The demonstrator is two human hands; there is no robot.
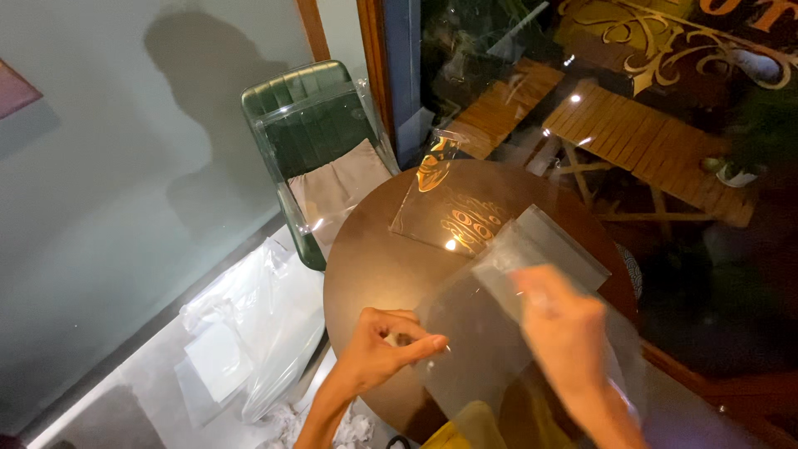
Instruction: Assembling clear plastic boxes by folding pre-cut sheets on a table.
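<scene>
A clear plastic bag (pixel 486 333) lies over the near edge of a round brown table (pixel 374 258). My left hand (pixel 382 353) pinches the bag's left edge between thumb and fingers. My right hand (pixel 561 328), blurred by motion, grips the bag's upper part, where a folded clear strip (pixel 549 245) sticks out toward the table's middle. A second clear sleeve (pixel 445 212) lies flat farther back on the table, showing gold reflections.
A green chair (pixel 312 125) wrapped in clear plastic stands behind the table at the left. Clear plastic bags (pixel 249 324) and crumpled paper lie on the floor at the left. A glass window (pixel 632 100) with wooden slats behind it runs along the right.
</scene>
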